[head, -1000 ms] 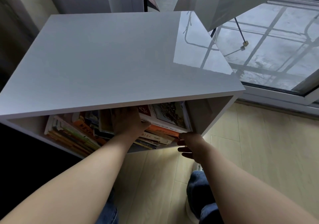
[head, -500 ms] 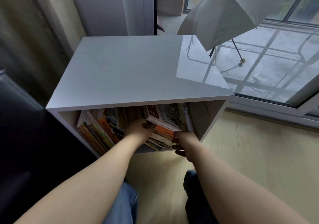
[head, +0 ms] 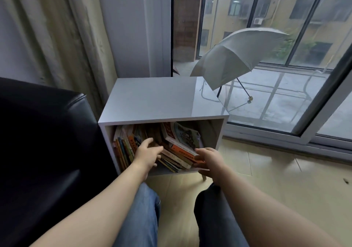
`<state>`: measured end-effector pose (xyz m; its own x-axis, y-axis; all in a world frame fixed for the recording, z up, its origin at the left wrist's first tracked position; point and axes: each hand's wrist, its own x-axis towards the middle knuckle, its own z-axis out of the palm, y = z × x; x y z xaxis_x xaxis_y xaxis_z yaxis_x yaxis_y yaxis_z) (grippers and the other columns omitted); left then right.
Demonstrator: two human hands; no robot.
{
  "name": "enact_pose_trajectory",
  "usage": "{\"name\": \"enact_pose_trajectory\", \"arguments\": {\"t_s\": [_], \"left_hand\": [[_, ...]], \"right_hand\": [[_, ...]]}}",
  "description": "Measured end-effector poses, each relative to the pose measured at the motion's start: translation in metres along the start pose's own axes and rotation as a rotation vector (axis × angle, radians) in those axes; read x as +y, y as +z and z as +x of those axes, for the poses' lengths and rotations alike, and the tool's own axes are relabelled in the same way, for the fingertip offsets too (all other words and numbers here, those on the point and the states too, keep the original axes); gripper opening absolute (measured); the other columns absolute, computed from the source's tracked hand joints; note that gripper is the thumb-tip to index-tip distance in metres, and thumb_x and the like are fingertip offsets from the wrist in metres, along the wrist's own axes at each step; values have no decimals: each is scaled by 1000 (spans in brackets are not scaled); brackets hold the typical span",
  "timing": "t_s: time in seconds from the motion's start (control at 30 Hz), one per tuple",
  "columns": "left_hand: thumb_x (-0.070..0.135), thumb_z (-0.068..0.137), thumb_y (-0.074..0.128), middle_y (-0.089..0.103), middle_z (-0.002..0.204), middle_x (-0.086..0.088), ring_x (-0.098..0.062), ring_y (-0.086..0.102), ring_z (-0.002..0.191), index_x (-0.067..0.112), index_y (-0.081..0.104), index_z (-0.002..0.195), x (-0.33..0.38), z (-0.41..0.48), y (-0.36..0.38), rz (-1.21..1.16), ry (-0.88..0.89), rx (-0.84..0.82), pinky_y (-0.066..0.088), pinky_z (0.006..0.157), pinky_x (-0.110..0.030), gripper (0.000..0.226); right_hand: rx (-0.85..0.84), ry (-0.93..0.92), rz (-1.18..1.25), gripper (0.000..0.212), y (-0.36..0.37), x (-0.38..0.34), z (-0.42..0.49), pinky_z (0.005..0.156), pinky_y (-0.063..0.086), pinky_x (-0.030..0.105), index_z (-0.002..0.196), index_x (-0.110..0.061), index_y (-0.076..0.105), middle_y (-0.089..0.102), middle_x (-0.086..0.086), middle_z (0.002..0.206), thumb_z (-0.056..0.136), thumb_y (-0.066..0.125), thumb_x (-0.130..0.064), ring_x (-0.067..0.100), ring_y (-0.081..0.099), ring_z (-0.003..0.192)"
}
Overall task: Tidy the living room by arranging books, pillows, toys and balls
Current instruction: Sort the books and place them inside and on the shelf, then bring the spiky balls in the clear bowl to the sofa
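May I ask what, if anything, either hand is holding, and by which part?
Left hand holds nothing, fingers spread over the books. Right hand meets the near edge of the leaning stack; a grip cannot be told.

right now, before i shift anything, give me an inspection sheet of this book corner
surface: white cabinet, glossy top reflecting the window
job's things: upright books on the left inside the cabinet; slumped books in a slanted pile on the right
clutter: nothing seen
grippers: left hand with fingers spread, at the opening between the two groups; right hand at the low end of the pile, grip unclear
cables: nothing seen
surroundings: black sofa against the cabinet's left side, curtain behind, open umbrella outside the glass, tiled floor
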<state>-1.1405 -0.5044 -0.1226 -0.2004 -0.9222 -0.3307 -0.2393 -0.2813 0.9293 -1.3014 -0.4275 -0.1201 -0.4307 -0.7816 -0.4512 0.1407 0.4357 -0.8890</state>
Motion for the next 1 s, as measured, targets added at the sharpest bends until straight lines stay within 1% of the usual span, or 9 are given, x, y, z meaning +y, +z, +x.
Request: {"name": "enact_pose_trajectory", "arguments": {"t_s": [0.1,0.23,0.4,0.47,0.53,0.6,0.73,0.87,1.0], "left_hand": [[18,94,53,57,109,-6,-21,57,95,13,47,131,11,-28,-7,31,-3,-28,44,75,-33,37],[17,95,51,58,90,-2,-18,56,84,15,53,114,29,-57,-12,4,33,-20,43,68,-29,19],[16,95,49,57,83,-2,-14,56,70,15,56,102,53,-76,-17,-25,79,-8,43,62,-26,10],[15,95,49,56,81,-1,-13,55,67,16,56,95,65,-77,-19,-65,85,4,42,60,-25,7],[15,95,49,56,83,-2,-14,55,69,18,55,87,76,-73,-19,-83,84,13,43,60,-26,10],[15,95,49,58,87,-2,-15,57,73,19,56,88,86,-63,-17,-84,90,25,44,63,-27,11],[15,95,49,61,93,-2,-16,61,81,16,57,101,111,-25,-6,-119,143,59,48,70,-28,11],[17,97,46,63,97,-3,-18,62,89,15,58,106,135,29,16,-197,164,80,51,78,-31,15],[19,98,45,64,100,-3,-18,63,93,15,58,109,154,104,44,-225,146,70,52,75,-27,18]], "right_hand": [[-21,-70,2,18,-2,-12,-31,58,46,27,107,-7,57,61,10,89,93,54,-19,20,58,71],[-56,-147,20,21,-5,-30,-61,57,47,27,110,-6,55,59,11,91,94,54,-19,18,56,65],[-54,-182,65,7,-6,-46,-75,53,41,28,92,-9,57,56,9,77,92,55,-16,18,50,59],[-50,-189,106,6,-5,-55,-74,51,36,28,89,-8,56,54,9,72,92,55,-13,18,47,56],[-60,-188,123,7,-5,-66,-69,51,36,27,87,-7,56,53,9,73,93,54,-12,18,47,57],[-70,-188,135,7,-5,-78,-59,50,39,26,89,-7,57,55,10,74,93,53,-12,18,48,58],[-59,-205,165,8,-6,-103,-18,51,42,25,97,-7,57,58,10,82,93,54,-14,20,53,63],[-54,-262,164,10,-5,-129,42,65,49,29,100,-9,57,61,8,90,94,54,-15,22,59,77],[-63,-258,158,5,-3,-154,116,72,50,30,91,-15,57,61,6,89,94,53,-15,21,60,79]]}}
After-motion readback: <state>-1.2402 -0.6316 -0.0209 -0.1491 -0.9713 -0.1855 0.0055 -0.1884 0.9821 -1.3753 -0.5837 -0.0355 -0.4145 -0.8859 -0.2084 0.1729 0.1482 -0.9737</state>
